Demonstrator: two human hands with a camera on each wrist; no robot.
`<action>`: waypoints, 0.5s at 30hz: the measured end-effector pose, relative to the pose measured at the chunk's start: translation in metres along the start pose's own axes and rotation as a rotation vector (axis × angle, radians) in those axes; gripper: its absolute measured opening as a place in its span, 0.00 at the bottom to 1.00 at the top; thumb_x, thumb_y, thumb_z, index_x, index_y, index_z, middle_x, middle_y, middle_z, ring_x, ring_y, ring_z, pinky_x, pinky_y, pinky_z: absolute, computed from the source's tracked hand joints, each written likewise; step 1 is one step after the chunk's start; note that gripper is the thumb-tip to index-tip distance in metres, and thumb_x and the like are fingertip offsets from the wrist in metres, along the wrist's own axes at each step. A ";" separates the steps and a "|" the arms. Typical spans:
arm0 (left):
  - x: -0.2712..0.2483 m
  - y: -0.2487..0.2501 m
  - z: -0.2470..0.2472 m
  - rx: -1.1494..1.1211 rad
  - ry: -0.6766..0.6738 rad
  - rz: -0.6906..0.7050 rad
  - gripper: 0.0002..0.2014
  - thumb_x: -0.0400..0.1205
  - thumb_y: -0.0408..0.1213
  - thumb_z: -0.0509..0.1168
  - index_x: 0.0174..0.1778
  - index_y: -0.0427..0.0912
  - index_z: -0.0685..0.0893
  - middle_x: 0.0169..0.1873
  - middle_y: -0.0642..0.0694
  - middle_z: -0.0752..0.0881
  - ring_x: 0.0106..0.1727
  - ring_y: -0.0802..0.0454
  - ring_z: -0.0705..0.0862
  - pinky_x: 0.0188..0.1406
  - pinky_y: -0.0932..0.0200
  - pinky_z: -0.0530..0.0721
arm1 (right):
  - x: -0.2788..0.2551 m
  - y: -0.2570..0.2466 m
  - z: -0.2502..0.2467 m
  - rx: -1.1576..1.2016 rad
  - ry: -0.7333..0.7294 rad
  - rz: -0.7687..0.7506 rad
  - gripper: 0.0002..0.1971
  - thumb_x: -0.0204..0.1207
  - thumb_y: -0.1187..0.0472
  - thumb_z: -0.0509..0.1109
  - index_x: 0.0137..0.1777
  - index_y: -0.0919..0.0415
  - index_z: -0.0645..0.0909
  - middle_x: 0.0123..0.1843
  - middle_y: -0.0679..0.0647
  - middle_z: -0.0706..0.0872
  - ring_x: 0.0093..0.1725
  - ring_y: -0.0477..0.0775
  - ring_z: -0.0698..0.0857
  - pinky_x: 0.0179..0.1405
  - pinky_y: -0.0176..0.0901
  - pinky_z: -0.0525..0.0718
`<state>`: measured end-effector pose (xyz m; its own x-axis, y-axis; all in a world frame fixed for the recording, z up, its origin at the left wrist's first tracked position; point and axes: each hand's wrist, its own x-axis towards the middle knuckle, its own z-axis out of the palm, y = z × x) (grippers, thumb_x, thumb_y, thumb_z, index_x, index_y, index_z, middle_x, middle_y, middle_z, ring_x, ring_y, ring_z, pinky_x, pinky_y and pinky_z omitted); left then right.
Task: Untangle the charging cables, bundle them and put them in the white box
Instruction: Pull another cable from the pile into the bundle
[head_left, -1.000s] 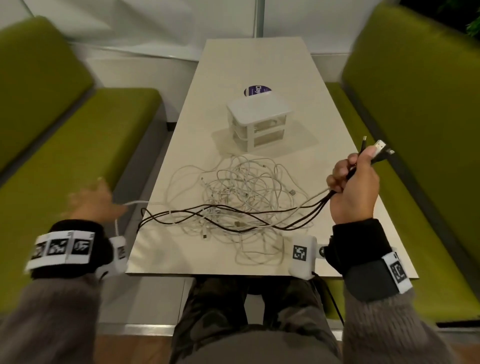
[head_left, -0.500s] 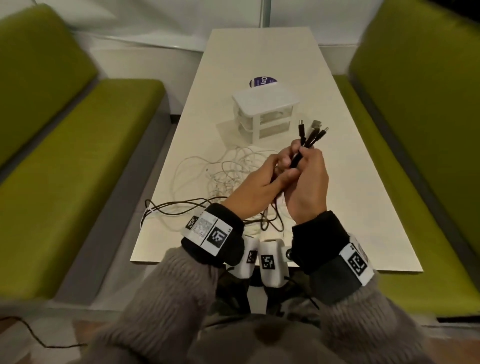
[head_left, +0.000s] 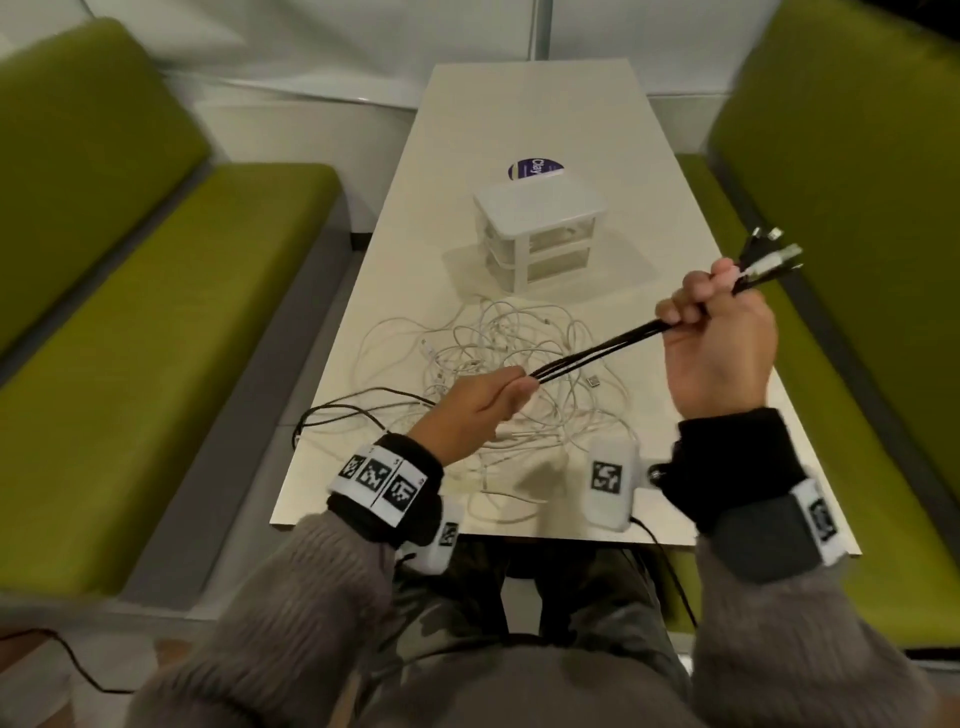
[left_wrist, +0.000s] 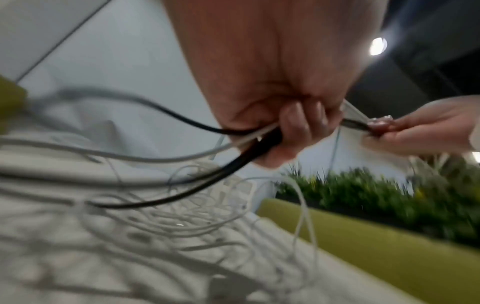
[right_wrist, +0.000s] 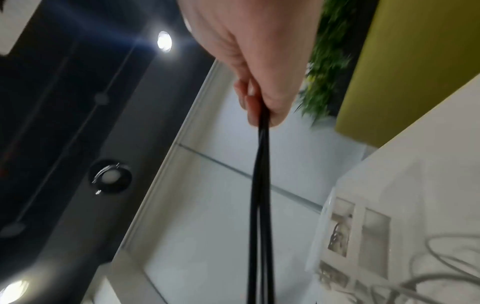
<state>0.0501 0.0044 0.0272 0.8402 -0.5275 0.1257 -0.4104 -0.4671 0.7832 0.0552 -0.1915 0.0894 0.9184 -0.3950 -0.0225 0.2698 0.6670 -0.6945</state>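
A bunch of black cables (head_left: 597, 353) stretches taut between my two hands above the table. My right hand (head_left: 711, 322) grips it near the plug ends (head_left: 769, 257), raised at the right; the grip also shows in the right wrist view, right hand (right_wrist: 259, 98) round the black cables (right_wrist: 261, 185). My left hand (head_left: 498, 395) pinches the same strands lower down, over the tangle of white cables (head_left: 519, 364). In the left wrist view my left hand (left_wrist: 293, 127) holds black cables (left_wrist: 233, 164) and a white strand together. The white box (head_left: 540, 228), a small drawer unit, stands behind the tangle.
A round purple sticker (head_left: 535, 167) lies behind the box on the cream table (head_left: 519, 104). Green benches (head_left: 130, 312) flank the table on both sides. Black cable loops (head_left: 332, 413) trail to the table's left edge.
My hands, together in front of the box half a second ago, have drawn apart: the right went up and right with the plugs, the left slid down along the black strands.
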 end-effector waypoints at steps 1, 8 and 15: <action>-0.003 -0.005 -0.004 0.056 -0.003 0.010 0.15 0.87 0.44 0.51 0.32 0.51 0.68 0.26 0.56 0.71 0.27 0.62 0.71 0.29 0.70 0.69 | 0.001 -0.003 -0.005 -0.015 0.002 -0.011 0.14 0.87 0.69 0.49 0.41 0.57 0.69 0.25 0.46 0.72 0.23 0.44 0.66 0.25 0.34 0.71; -0.029 -0.043 -0.045 0.245 0.009 -0.177 0.18 0.81 0.55 0.54 0.30 0.48 0.70 0.22 0.53 0.69 0.24 0.60 0.70 0.22 0.65 0.67 | 0.008 -0.021 -0.034 -0.045 0.121 -0.123 0.13 0.88 0.66 0.50 0.42 0.56 0.70 0.25 0.45 0.72 0.23 0.43 0.65 0.25 0.34 0.69; -0.074 -0.096 -0.082 0.382 0.034 -0.416 0.26 0.76 0.65 0.58 0.28 0.45 0.70 0.21 0.50 0.70 0.25 0.52 0.68 0.28 0.56 0.66 | 0.013 -0.033 -0.059 -0.050 0.236 -0.178 0.14 0.88 0.65 0.50 0.41 0.56 0.70 0.26 0.45 0.72 0.23 0.44 0.64 0.24 0.34 0.68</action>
<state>0.0566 0.1463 -0.0077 0.9669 -0.2239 -0.1225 -0.1359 -0.8578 0.4957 0.0415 -0.2563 0.0698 0.7639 -0.6425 -0.0599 0.4002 0.5445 -0.7371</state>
